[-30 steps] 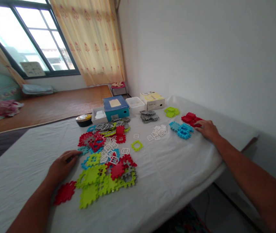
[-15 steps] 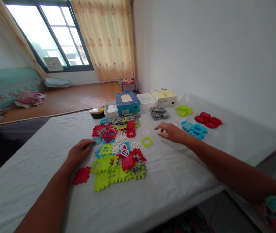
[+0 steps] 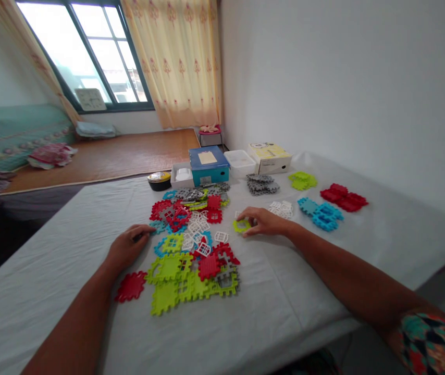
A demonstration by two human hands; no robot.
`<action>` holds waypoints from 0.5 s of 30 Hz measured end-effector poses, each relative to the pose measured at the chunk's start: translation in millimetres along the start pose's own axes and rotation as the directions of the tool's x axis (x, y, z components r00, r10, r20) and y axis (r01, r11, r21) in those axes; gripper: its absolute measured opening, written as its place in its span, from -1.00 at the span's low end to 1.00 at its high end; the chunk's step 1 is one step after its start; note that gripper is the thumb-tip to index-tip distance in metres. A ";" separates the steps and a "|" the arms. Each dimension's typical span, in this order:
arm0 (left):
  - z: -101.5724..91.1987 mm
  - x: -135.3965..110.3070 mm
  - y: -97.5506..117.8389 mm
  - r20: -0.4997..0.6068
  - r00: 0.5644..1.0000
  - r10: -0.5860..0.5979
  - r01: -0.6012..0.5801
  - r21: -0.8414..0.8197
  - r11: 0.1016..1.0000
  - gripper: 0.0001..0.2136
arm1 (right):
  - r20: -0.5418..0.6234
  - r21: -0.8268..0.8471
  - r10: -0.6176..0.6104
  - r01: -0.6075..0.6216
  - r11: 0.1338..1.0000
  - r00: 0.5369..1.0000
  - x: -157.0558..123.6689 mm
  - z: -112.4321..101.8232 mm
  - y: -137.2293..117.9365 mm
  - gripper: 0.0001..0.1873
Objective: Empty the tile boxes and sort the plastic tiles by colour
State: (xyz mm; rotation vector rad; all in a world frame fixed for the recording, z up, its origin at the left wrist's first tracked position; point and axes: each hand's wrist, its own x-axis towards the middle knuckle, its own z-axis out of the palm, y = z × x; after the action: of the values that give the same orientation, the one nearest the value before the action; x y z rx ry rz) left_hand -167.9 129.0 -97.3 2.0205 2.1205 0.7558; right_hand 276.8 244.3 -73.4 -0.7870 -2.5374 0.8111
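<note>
My left hand (image 3: 131,245) rests on the white-covered table with loosely bent fingers and nothing visible in it. Its fingertips reach the edge of a teal notched building tile (image 3: 158,226). My right hand (image 3: 263,221) is closed at the fingertips on a lime-green open-centred tile (image 3: 241,225), the thumb by its near right edge. Just behind that tile lies a white lattice window piece (image 3: 238,214), partly hidden by the fingers. Between the hands spreads a mixed heap with red tiles (image 3: 209,266), lime-green tiles (image 3: 164,298) and white lattice window pieces (image 3: 198,225).
Sorted groups lie at right: grey tiles (image 3: 262,184), lime-green tiles (image 3: 303,180), blue tiles (image 3: 326,214), red tiles (image 3: 343,197) and white lattice pieces (image 3: 281,209). Behind stand a blue box (image 3: 209,169), a clear container (image 3: 240,163), a yellow-white box (image 3: 270,158) and a round tin (image 3: 159,181).
My right hand has moved left and down from beside the white lattice pile to the lime-green open-centred tile, uncovering that pile. My left hand stays put. The view has shifted slightly.
</note>
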 end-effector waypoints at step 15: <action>0.6 1.9 -5.7 -0.008 1.000 -0.005 0.005 0.002 1.000 -0.60 | -0.632 -0.175 0.483 -0.719 0.673 0.606 -77.1 -168.9 161.7 -0.56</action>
State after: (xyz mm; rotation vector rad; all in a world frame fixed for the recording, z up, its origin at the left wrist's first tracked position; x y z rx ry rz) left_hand -173.0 131.1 -99.7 2.0160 2.1305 0.7619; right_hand 482.9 377.7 -55.8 -1.8262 -1.8951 0.1229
